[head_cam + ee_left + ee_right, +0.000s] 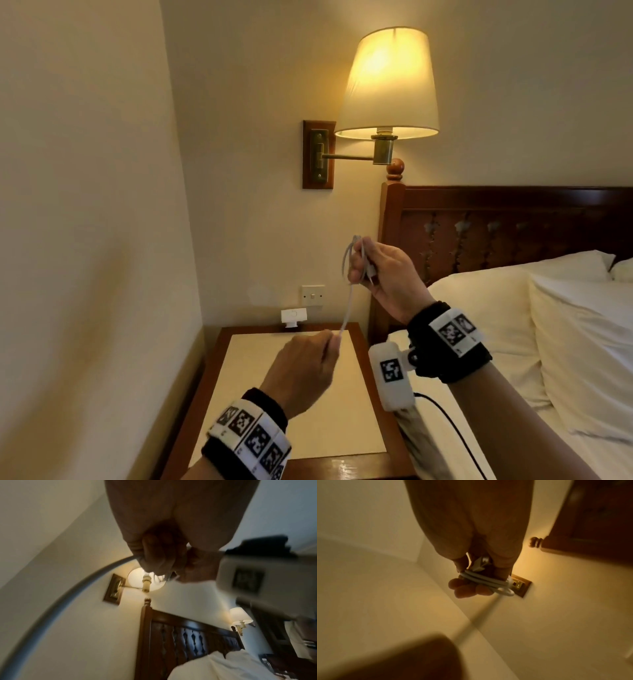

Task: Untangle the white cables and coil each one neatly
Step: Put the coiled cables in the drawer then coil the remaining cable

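Head view: both hands raised above the bedside table [212, 404], near the wall corner. Right hand [383, 274] higher, fingers curled round a small bundle of white cable [346, 301] loops; left hand [301, 363] lower, closed with the cable's free run pinched at the fingertips. Between the two hands the cable runs taut and nearly vertical, leaning slightly, upper end at the right hand, lower end at the left. Loops in the right hand stand roughly upright, long axis up-down, top bend poking above the knuckles. Right wrist view: several turns of cable [485, 580] lie across the curled fingers [465, 590] of the right hand [476, 555], with a white connector end tucked against the palm; a loop sticks out to one side past the fingers. Left wrist view: left hand [164, 550] is a closed fist on the cable [68, 595], which leaves the fist and sweeps away in a long blurred arc toward the lower left of the frame. Surroundings: lit wall lamp [388, 82] on a brass arm, dark wooden headboard [507, 226], white pillows [513, 308], a wall switch [313, 295] and a small white plug-in unit [293, 316] just above the table's back edge. Marker bands on both wrists
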`<action>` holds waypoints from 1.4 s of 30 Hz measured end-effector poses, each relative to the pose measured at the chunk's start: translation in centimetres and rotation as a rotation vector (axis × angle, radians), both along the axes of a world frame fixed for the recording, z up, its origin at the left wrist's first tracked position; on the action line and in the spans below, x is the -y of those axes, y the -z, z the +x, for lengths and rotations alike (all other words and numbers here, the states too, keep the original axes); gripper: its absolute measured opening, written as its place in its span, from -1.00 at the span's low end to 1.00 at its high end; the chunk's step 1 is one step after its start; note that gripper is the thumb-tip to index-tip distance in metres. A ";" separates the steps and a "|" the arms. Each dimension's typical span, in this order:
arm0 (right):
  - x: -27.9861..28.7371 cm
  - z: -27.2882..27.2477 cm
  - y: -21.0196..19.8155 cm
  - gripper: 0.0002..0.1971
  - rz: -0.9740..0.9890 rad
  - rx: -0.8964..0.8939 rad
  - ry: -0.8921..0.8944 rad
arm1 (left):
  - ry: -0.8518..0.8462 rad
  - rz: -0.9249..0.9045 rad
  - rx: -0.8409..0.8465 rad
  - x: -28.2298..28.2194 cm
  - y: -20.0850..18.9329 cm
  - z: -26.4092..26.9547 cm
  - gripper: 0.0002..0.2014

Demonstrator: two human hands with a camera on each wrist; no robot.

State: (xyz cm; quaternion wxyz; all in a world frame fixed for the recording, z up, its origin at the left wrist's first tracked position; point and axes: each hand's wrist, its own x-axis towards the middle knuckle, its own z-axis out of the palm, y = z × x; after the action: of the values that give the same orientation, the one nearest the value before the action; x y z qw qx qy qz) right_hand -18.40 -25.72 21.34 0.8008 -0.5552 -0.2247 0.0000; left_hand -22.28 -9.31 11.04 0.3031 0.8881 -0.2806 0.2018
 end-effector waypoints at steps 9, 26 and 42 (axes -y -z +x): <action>-0.7 -0.5 3.1 -0.62 -0.609 0.300 0.184 | -0.347 0.277 0.437 -1.3 -8.1 -0.6 -0.71; 0.0 -2.0 0.4 -0.64 0.222 -0.196 -0.386 | 0.022 -0.411 0.074 -3.6 -1.7 5.5 -0.62; -2.0 0.4 4.5 -0.60 -0.684 0.269 0.261 | -0.192 0.230 0.560 -1.9 -4.3 0.9 -0.64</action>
State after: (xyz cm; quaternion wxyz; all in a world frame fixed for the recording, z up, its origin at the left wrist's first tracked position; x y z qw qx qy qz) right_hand -17.98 -23.70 16.83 0.5262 -0.8090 -0.2423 -0.0998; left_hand -21.38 -7.45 15.37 0.0912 0.8489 -0.2887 0.4332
